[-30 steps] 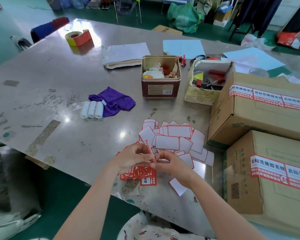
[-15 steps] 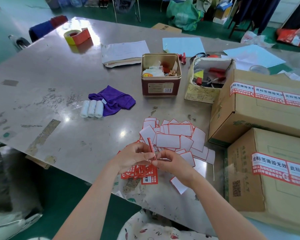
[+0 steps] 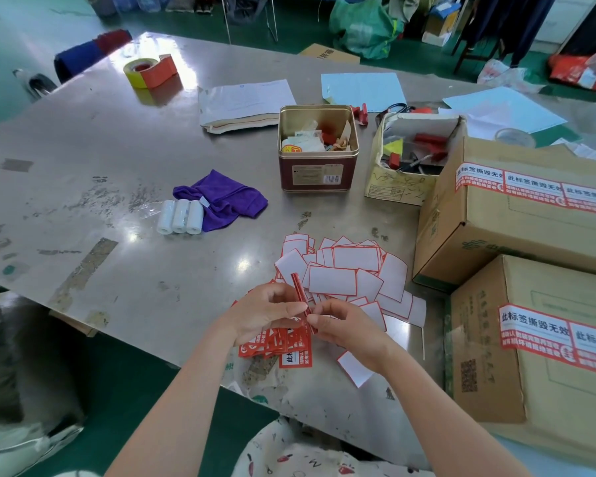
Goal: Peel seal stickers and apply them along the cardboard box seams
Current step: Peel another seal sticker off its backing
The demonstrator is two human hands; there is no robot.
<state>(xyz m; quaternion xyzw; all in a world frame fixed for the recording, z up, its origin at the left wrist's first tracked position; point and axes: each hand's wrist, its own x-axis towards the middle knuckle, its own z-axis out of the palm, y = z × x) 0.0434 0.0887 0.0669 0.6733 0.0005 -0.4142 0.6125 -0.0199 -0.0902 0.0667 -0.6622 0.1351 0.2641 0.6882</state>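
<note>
Red seal sticker [image 3: 300, 295]: held edge-on above the table's near edge, pinched between left hand [image 3: 263, 313] and right hand [image 3: 345, 325], fingertips meeting at its lower end. Risk: film tearing or folding onto itself while peeling. Beyond: unpeeled sticker stack [image 3: 279, 344], spent white backings [image 3: 344, 273]. Right: cardboard boxes [image 3: 516, 242], seams partly sealed; crooked placement possible.

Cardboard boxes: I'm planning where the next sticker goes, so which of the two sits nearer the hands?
The lower cardboard box, by the table's near edge beside the right hand. The other box lies farther back, next to the open paper carton.
</note>
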